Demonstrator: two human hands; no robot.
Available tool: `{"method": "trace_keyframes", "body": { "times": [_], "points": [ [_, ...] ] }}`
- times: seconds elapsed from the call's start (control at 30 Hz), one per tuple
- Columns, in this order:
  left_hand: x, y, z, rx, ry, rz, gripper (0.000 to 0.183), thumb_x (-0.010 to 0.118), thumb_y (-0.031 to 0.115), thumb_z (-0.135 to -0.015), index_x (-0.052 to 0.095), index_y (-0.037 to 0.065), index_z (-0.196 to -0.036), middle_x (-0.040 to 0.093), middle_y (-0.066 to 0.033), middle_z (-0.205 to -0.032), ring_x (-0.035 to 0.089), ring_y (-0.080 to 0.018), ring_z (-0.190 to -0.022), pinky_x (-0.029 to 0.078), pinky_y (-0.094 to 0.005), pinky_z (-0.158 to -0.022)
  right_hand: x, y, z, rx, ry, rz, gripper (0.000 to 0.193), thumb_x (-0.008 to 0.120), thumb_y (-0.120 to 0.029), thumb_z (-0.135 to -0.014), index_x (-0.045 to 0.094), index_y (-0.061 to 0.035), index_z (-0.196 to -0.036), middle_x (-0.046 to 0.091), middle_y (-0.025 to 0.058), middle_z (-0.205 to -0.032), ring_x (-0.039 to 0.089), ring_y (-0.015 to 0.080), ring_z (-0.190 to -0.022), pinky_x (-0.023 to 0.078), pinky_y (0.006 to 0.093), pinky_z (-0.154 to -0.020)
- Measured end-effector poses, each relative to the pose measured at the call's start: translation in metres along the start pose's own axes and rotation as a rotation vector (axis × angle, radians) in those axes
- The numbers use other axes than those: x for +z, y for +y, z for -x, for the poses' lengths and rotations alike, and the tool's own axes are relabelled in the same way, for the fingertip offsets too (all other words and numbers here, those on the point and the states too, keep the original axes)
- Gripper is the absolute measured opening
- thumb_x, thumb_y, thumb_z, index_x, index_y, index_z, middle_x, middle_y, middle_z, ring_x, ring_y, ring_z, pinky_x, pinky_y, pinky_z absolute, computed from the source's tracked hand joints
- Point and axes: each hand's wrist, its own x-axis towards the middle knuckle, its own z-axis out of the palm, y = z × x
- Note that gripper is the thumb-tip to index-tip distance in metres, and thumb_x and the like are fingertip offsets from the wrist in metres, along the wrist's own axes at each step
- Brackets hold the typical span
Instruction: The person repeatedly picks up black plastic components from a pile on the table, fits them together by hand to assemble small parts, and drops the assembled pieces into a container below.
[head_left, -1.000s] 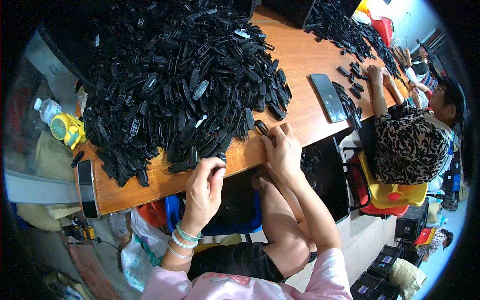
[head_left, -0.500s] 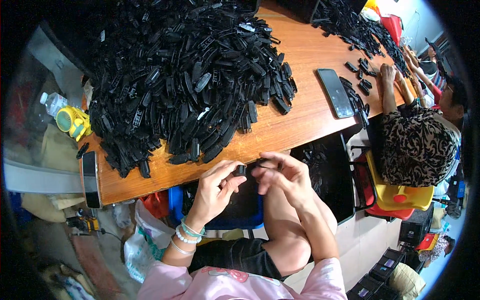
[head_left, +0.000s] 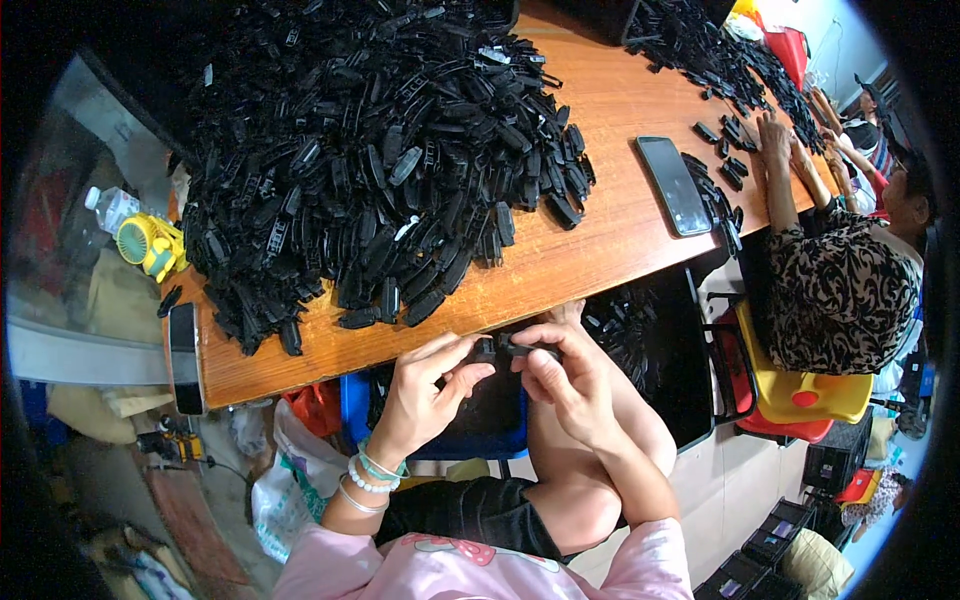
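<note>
— Holding one small black plastic piece (head_left: 515,348) between both hands just off the near edge of the tabletop (head_left: 590,230), over the lap. The left hand (head_left: 425,395) pinches its left end with thumb and fingertips closed on it; the right hand (head_left: 565,385) is wrapped round the other end, fingers curled shut on it.

— How far along does the work look?

— Hardly dented, I'd judge. A big heap of black plastic parts (head_left: 370,160) covers most of the wooden top, reaching nearly to the near edge, and only this one piece is in hand.

— Anything finished that you can see?

— Below the edge, to the right of the hands, a dark bin (head_left: 640,350) holds a thin scatter of similar black parts. That may be the done lot, though I can't tell for sure. It's small beside the heap.

— What else is around?

— A phone (head_left: 675,185) lies face up on the wood to the right, another phone (head_left: 185,355) at the left corner, and a yellow hand fan (head_left: 150,245) beside a bottle. Another person (head_left: 840,290) in a patterned top sits at the right end with a second pile (head_left: 720,50).
</note>
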Motion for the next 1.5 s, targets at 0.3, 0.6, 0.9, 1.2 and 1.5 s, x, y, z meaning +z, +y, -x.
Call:
{"method": "trace_keyframes", "body": {
  "times": [0.3, 0.6, 0.9, 1.2, 1.5],
  "points": [
    [-0.009, 0.001, 0.0, 0.117, 0.007, -0.144, 0.024, 0.066, 0.003, -0.079, 0.059, -0.01, -0.098, 0.057, -0.0165, -0.079, 0.058, -0.0268, -0.063, 0.046, -0.031, -0.056, 0.002, 0.001, -0.009, -0.331, -0.145, 0.809, 0.038, 0.057, -0.002, -0.083, 0.05, 0.0003, -0.12, 0.056, 0.0185, -0.087, 0.056, 0.0368, -0.082, 0.047, 0.0372, -0.071],
    [0.0, 0.005, -0.006, 0.195, 0.057, -0.159, 0.02, 0.063, 0.002, -0.081, 0.057, -0.011, -0.095, 0.056, -0.0159, -0.079, 0.057, -0.0256, -0.062, 0.045, -0.0316, -0.054, 0.002, 0.015, -0.01, -0.589, -0.056, 0.983, 0.042, 0.057, 0.007, -0.076, 0.05, 0.0053, -0.118, 0.055, 0.0181, -0.085, 0.056, 0.0334, -0.073, 0.048, 0.0358, -0.064],
    [0.01, -0.009, 0.007, -0.245, 0.004, 0.455, 0.033, 0.058, 0.002, -0.087, 0.054, -0.007, -0.118, 0.061, -0.0103, -0.089, 0.057, -0.0092, -0.065, 0.044, -0.019, -0.055, -0.001, 0.018, -0.01, -0.353, 0.139, 0.6, 0.029, 0.06, -0.005, -0.084, 0.059, 0.0003, -0.112, 0.059, 0.0137, -0.093, 0.06, 0.0243, -0.08, 0.048, 0.0296, -0.073],
    [0.019, -0.014, 0.013, -0.319, 0.018, 0.872, 0.036, 0.056, 0.009, -0.09, 0.052, -0.004, -0.123, 0.063, -0.0122, -0.085, 0.053, -0.0093, -0.064, 0.043, -0.0206, -0.061, 0.005, 0.017, -0.012, -0.307, 0.157, 0.551, 0.018, 0.062, -0.007, -0.083, 0.062, 0.0015, -0.099, 0.057, 0.0128, -0.079, 0.057, 0.0229, -0.068, 0.046, 0.0295, -0.065],
    [-0.013, -0.031, -0.018, 0.202, 0.332, -0.839, 0.02, 0.063, 0.004, -0.08, 0.061, -0.002, -0.099, 0.05, -0.012, -0.076, 0.056, -0.0262, -0.064, 0.045, -0.0351, -0.053, 0.003, 0.01, -0.042, -0.336, 0.005, 0.858, 0.013, 0.063, -0.006, -0.081, 0.065, 0.0001, -0.092, 0.059, 0.0149, -0.083, 0.058, 0.0314, -0.074, 0.048, 0.0377, -0.07]
  ]
}}
